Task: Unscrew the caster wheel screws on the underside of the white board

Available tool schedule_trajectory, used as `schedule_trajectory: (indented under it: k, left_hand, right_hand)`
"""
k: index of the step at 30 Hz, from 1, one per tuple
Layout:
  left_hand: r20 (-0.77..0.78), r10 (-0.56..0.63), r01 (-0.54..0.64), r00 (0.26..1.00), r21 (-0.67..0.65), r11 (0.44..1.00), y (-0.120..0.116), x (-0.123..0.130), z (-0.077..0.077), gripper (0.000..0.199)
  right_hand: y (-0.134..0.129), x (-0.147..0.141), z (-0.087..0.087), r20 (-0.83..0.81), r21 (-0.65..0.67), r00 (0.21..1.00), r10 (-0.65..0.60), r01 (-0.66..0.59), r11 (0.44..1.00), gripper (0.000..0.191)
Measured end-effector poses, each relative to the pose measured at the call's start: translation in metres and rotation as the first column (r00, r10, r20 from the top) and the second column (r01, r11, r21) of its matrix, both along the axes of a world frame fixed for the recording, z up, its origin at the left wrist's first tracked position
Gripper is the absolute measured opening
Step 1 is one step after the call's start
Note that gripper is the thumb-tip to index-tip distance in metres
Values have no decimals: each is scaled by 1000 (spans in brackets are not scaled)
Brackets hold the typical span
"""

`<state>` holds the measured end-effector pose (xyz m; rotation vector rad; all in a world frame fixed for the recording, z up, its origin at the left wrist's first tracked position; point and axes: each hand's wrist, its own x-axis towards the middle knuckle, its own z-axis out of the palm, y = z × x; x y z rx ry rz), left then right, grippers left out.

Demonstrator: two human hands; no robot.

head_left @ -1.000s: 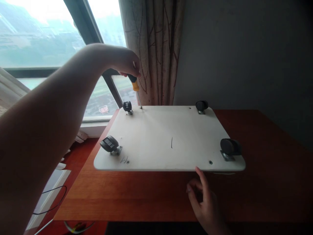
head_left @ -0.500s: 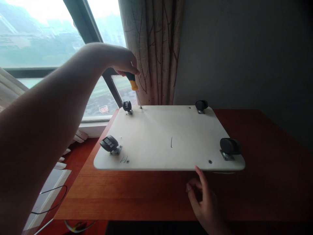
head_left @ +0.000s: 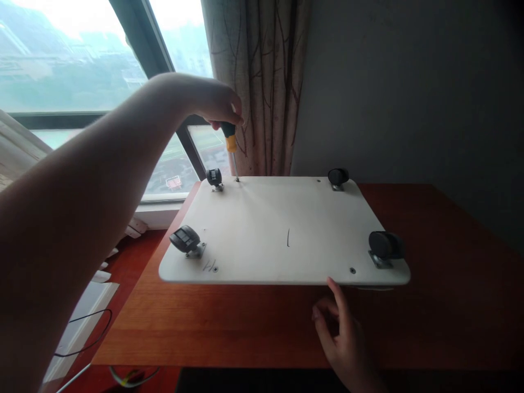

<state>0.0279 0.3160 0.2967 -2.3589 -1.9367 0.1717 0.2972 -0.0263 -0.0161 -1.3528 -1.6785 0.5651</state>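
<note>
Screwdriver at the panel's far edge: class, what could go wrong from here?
The screwdriver, slightly tilted in the left hand, might slip and scratch the white panel. The panel might shift, since the right hand seems to touch its near edge with just a fingertip.

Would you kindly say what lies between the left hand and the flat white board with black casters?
In the head view, a black-and-yellow screwdriver, gripped in the left hand, lies there, its thin metal shaft reaching down to the board.
</note>
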Motion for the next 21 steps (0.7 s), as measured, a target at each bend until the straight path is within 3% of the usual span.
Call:
schedule_trajectory:
  k: [2,5,7,10,12,15,17,19,21]
  left_hand:
    - [125,-39,51,991,-97,994,4,-3,0,58]
    - [192,41,-10,980,-157,988,10,-5,-4,71]
    - [135,97,-85,986,-98,992,13,-5,-7,61]
    - [5,139,-139,990,69,988,13,-2,-11,66]
    - [-38,82,-78,996,87,993,9,0,-10,60]
    - [28,-92,92,995,-2,996,3,0,-5,49]
    - [96,-133,136,986,-21,991,1,-1,-3,62]
    - [122,-91,95,988,-30,995,2,-2,-4,69]
    - [87,12,-10,996,-20,1000,6,-4,-6,56]
  right_hand:
    - [0,0,1,5,3,1000,1,-1,1000,58]
    - [0,0,0,6,11,1000,-4,4,1000,58]
    - [0,0,-1,-1,12,1000,-2,2,1000,59]
    - [-1,2,-2,-9,8,1000,5,-5,1000,60]
    - [-1,2,-2,-5,3,1000,5,-5,1000,61]
    - [-1,2,-2,3,-1,1000,-3,3,1000,61]
    - [-1,1,-1,-1,1,1000,1,-1,1000,61]
    - [-1,1,-1,-6,5,1000,4,-4,1000,61]
    - [0,0,-2,-9,11,1000,-1,1,1000,61]
